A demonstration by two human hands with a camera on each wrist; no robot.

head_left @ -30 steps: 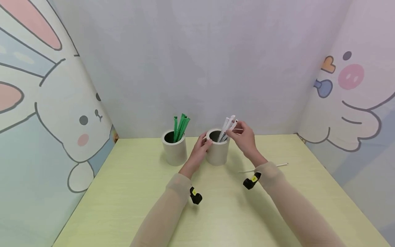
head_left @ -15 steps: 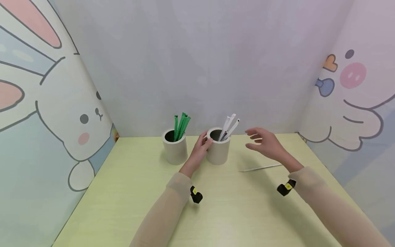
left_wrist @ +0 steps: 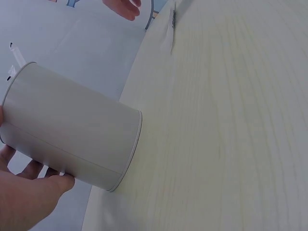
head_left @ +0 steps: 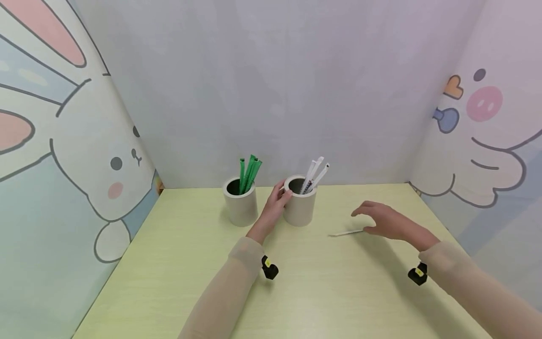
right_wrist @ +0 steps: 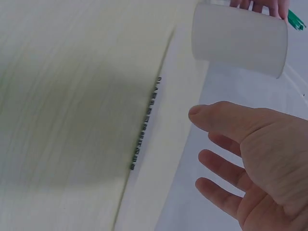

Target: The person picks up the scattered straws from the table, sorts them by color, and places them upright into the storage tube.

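My left hand grips the side of a whitish cylindrical cup, thumb near its rim and fingers curled behind. The cup stands upright on the table and holds several thin white sticks with dark printing, leaning to the right. To the right, my right hand hovers above the table with fingers apart and nothing in them. Below it lies a slim white stick, partly hidden by the hand in the head view. In the right wrist view, this stick carries a row of black letters.
A second whitish cup stands left of my left hand, with several green sticks in it. Behind the pale yellow table rises a grey backdrop. Side panels with cartoon animals flank the table.
My right hand has let go of a white stick in the right cup, then moved right and down over the stick on the table. My left hand keeps its hold on the cup.
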